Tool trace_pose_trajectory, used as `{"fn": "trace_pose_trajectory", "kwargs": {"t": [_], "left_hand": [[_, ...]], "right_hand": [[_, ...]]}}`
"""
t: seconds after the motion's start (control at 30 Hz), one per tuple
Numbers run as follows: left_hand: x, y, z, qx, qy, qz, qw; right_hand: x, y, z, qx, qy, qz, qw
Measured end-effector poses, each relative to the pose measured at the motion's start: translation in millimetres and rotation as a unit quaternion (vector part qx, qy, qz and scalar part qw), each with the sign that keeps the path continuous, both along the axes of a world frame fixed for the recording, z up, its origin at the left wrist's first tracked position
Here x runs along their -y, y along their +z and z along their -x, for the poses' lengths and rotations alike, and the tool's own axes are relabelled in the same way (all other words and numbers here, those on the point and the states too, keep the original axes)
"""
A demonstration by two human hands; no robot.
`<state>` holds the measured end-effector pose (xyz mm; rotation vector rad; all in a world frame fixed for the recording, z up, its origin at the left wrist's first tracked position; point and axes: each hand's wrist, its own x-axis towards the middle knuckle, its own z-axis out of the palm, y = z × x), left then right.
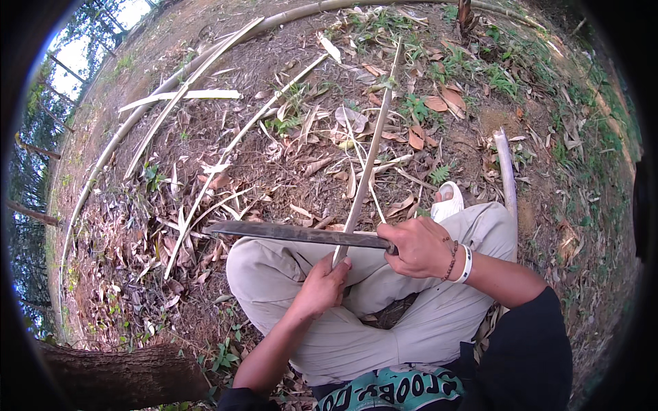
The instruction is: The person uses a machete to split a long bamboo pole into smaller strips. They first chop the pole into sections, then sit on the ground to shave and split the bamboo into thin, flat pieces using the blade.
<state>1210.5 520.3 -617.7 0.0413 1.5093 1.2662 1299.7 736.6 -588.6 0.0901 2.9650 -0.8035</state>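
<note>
- My right hand [418, 248] is closed firmly around the handle of the machete [295, 234], fingers wrapped; I take the machete as my landmark for everything else.
- The machete's dark, stained blade points to the left, above the bent knee of the pale trousers [264, 274].
- My left hand [325, 284] sits just below the machete, on the near side of the blade, pinching the lower end of the long wooden strip between thumb and fingers.
- That long wooden strip [374, 140] crosses the machete near the handle end and runs well beyond it, leaning slightly right toward its far end. I cannot tell from my view whether the edge is biting into it.
- Beyond the machete and to its left, I see a thin pale strip [253, 120], a wider split length [161, 127] and a short whitish slat [205, 94], all lying on the ground.
- Farther out past the machete, a long curved pole [281, 18] sweeps around those pieces.
- Right of the machete and a little beyond it, a short pale stick [506, 164] lies beside the other knee.
- Just past the machete's handle, a white sandal [451, 202] shows with toes in it.
- Behind my right hand, away from the machete, a beaded bracelet [450, 260] and a white band [467, 264] circle the wrist.
- Nearer me than the machete, at far left, I have a thick brown trunk [123, 370].
- Dry leaves [315, 168] litter the soil beyond the machete.
</note>
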Motion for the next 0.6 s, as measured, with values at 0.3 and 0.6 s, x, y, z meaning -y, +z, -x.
{"fn": "trace_pose_trajectory", "kwargs": {"t": [0.3, 0.6], "left_hand": [[-7, -13, 17, -0.04, -0.021, 0.01, 0.999], [-10, -14, 19, -0.018, -0.006, 0.017, 1.0]], "right_hand": [[-1, -14, 16, 0.05, 0.036, -0.043, 0.997], [-35, -34, 24, 0.061, 0.028, -0.071, 0.995]]}}
